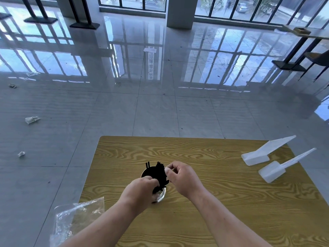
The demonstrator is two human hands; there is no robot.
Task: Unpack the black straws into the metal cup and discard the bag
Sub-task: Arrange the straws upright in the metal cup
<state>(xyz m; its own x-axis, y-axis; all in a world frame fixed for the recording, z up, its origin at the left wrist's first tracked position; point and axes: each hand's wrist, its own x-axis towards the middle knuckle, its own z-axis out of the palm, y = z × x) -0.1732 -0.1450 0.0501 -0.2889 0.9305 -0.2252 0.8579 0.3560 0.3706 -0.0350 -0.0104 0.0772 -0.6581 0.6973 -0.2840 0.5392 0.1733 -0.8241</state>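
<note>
A bundle of black straws [157,172] stands in the metal cup [161,195] near the middle of the wooden table [222,184]. My left hand [140,190] curls around the lower part of the straws and the cup, covering most of the cup. My right hand [181,175] is just right of the straw tops, its thumb and fingers pinched together at them; whether it holds a straw is hard to tell. The clear plastic bag [76,221] lies crumpled over the table's front left corner, apart from both hands.
Two white plastic scoops [263,154] [277,170] lie at the table's right side. Crumpled scraps [32,119] lie on the glossy tiled floor to the left. Other tables and a chair [316,59] stand far back.
</note>
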